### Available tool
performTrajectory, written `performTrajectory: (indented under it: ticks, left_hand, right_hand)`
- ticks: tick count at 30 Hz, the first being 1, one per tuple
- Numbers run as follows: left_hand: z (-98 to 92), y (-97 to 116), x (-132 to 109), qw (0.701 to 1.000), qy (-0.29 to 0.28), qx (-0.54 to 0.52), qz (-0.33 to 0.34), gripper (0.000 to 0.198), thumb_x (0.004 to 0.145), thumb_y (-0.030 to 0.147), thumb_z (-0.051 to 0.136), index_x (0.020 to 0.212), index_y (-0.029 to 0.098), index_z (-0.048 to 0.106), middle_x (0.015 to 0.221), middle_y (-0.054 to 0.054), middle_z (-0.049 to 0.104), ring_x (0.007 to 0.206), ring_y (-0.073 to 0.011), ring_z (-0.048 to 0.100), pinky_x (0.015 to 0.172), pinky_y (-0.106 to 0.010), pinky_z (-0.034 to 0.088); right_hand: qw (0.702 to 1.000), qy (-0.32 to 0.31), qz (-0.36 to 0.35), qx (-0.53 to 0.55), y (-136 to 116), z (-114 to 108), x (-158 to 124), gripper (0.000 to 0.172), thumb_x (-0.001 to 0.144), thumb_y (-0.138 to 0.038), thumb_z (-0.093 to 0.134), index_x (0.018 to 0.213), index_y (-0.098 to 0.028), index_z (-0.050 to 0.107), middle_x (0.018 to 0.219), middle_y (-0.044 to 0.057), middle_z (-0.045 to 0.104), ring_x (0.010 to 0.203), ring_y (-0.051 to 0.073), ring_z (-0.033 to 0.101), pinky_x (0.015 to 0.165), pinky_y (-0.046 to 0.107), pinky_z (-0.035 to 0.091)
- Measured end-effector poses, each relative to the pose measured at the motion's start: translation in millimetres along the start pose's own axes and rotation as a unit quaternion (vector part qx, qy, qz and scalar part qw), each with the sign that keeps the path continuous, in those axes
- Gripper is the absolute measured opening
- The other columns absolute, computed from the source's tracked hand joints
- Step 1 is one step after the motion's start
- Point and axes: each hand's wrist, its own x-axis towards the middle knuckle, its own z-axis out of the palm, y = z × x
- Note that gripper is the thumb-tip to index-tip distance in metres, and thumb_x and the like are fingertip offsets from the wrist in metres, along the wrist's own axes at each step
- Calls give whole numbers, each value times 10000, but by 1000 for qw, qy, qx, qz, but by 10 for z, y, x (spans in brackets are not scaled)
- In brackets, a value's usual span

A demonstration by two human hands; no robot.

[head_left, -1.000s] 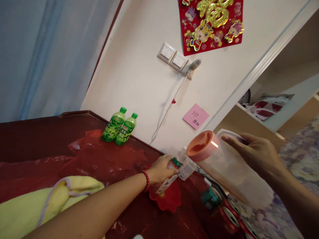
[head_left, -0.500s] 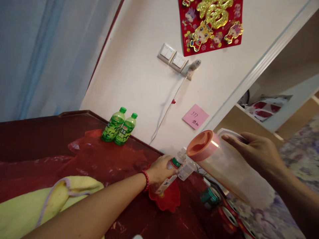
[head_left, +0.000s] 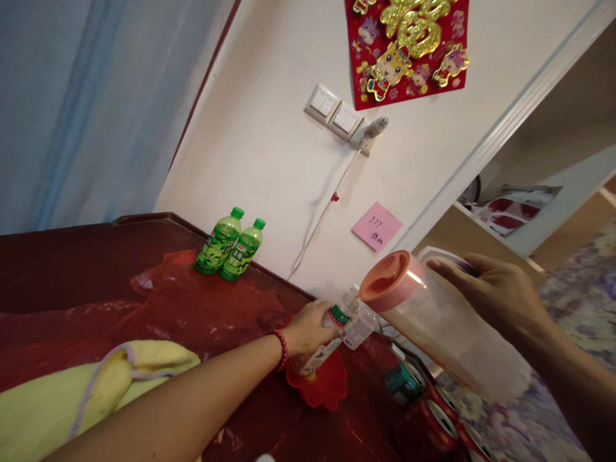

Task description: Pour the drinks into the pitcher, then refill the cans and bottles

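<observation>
My left hand [head_left: 310,327] is wrapped around a clear plastic bottle [head_left: 321,359] with a green-and-white label. That bottle stands, uncapped, in a red scalloped dish [head_left: 325,388]. By its handle, my right hand [head_left: 500,289] grips a frosted plastic pitcher [head_left: 457,333] with an orange lid [head_left: 392,280]. The pitcher is tipped to the left, its lid end right beside the bottle's mouth. A faint yellowish trace shows between lid and mouth, and a little amber liquid lies along the pitcher's lower side. Just behind the held bottle is another clear bottle [head_left: 360,326].
Two green drink bottles [head_left: 231,250] stand against the wall on red plastic film [head_left: 206,301]. A yellow cloth [head_left: 96,385] lies at the left, under my forearm. At the lower right are a green can [head_left: 404,383] and several red cans [head_left: 436,420]. A white cord [head_left: 317,221] hangs down the wall.
The yellowish trace at the bottle's mouth shows more clearly now. Both hands, the bottle and the pitcher have stayed almost where they were.
</observation>
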Motion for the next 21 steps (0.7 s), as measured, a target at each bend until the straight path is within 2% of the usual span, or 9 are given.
performTrajectory:
  ticks: [9,15,21]
  left_hand:
    - [-3,-1,4,1000,0,-2,3,434,808,338,776,1213,194,720,1241,-115,725,1154,-308,665,1033,-402,498]
    - [4,-12,0,1000,1,0,0,452,804,343,777,1225,187,719,1251,-119,720,1165,-324,661,1036,-411,495]
    - [14,-26,8,1000,3,-1,5,453,812,348,778,1231,189,716,1246,-119,716,1163,-313,662,1030,-404,496]
  right_hand:
    - [1000,-6,-3,4,6,5,18,778,588,-956,581,742,-199,671,568,-5,503,553,169,423,465,277,287]
    - [1000,-2,-1,-4,-18,9,12,766,572,-955,574,695,-203,651,529,-9,472,546,167,422,471,276,283]
    - [1000,-6,-1,2,23,18,32,794,573,-966,568,749,-200,682,560,-1,505,564,181,448,479,279,299]
